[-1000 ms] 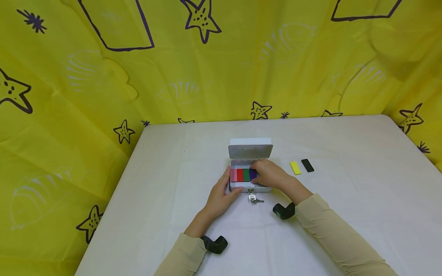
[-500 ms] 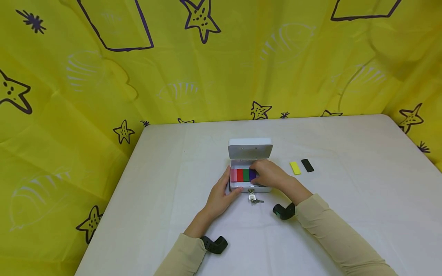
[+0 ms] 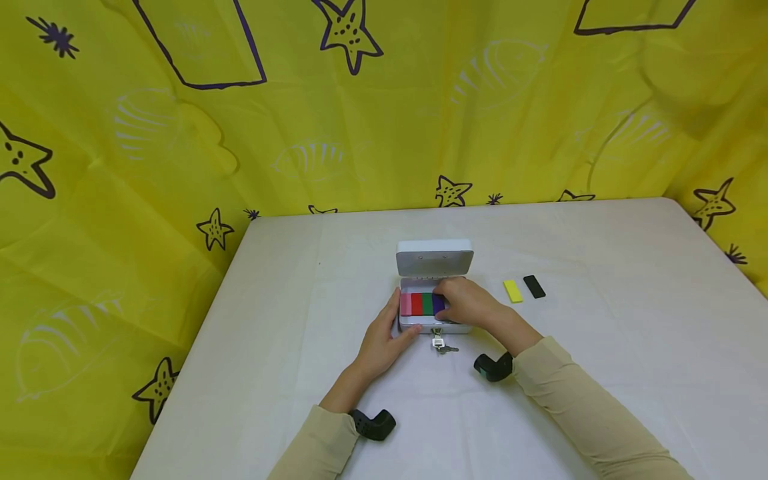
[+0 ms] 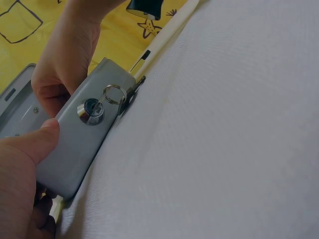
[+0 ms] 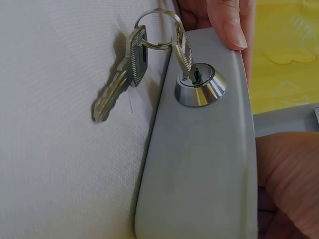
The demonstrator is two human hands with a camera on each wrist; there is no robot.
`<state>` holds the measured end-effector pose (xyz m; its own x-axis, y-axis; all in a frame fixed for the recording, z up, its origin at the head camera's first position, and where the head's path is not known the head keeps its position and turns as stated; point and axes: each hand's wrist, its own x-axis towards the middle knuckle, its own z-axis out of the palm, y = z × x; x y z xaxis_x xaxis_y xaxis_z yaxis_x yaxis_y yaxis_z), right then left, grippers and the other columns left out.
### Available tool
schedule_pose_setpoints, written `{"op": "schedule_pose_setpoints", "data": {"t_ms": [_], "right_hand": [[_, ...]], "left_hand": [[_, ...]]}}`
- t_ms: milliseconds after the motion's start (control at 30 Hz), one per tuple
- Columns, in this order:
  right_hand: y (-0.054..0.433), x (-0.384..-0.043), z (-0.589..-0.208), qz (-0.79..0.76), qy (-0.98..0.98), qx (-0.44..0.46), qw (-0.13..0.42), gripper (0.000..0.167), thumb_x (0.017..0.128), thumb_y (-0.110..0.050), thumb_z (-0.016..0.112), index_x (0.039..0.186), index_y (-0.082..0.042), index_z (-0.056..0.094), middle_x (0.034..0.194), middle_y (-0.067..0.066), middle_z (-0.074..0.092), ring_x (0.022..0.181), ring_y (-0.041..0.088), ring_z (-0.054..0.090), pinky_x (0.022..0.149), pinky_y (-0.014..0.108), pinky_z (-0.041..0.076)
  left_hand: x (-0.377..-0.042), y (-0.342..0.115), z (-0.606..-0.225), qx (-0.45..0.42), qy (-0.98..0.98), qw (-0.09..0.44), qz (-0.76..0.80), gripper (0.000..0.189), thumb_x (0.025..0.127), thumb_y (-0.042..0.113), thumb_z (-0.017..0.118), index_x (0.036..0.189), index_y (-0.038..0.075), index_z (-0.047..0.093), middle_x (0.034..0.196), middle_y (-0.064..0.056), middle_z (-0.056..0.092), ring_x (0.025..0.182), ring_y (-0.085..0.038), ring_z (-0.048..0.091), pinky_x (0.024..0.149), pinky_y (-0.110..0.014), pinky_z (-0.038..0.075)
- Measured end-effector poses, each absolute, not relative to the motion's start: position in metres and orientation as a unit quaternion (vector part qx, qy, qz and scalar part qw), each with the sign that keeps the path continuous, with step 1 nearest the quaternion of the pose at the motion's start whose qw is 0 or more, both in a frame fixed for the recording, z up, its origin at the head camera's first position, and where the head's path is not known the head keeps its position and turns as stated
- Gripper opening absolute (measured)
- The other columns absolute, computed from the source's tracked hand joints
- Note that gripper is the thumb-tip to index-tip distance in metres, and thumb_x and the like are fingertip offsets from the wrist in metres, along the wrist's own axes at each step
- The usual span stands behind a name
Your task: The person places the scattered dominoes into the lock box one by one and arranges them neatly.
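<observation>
A small white metal cash box [image 3: 467,329] stands on the table, its lid [image 3: 435,263] raised. In its front lock [image 4: 91,111] sits a key [image 5: 184,52], with a second key [image 5: 119,74] hanging from the ring. Inside the box lie pink [image 3: 406,304], red [image 3: 417,304] and green [image 3: 427,304] blocks side by side. My left hand [image 3: 381,340] grips the box's front left corner, thumb on the front wall. Inside the box, my right hand [image 3: 468,303] pinches a purple block [image 3: 439,303] beside the green one; its fingertips are partly hidden.
Right of the box, a yellow block [image 3: 513,291] and a black block [image 3: 534,287] lie on the white-covered table [image 3: 600,333]. A yellow patterned curtain [image 3: 384,133] hangs behind the table. Each wrist wears a black camera mount [image 3: 373,425].
</observation>
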<state>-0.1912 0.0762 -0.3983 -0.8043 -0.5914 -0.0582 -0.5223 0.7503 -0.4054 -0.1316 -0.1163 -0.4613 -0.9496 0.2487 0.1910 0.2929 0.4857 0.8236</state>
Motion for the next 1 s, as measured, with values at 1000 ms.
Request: {"op": "schedule_pose_setpoints", "data": {"t_ms": [1000], "right_hand": [[0.097,-0.189,-0.382,-0.23,0.922,-0.302,0.078,0.045,0.076,-0.013,0.076,0.115,0.004,0.061,0.115,0.016,0.06,0.105,0.031,0.055,0.09,0.045,0.044]], "left_hand": [[-0.132,-0.117,-0.462,-0.166,-0.861,0.037,-0.48,0.079,0.087,0.034,0.063,0.146,0.003,0.02,0.149,-0.008,0.024,0.134,-0.02,0.023,0.106,-0.04,0.024]]}}
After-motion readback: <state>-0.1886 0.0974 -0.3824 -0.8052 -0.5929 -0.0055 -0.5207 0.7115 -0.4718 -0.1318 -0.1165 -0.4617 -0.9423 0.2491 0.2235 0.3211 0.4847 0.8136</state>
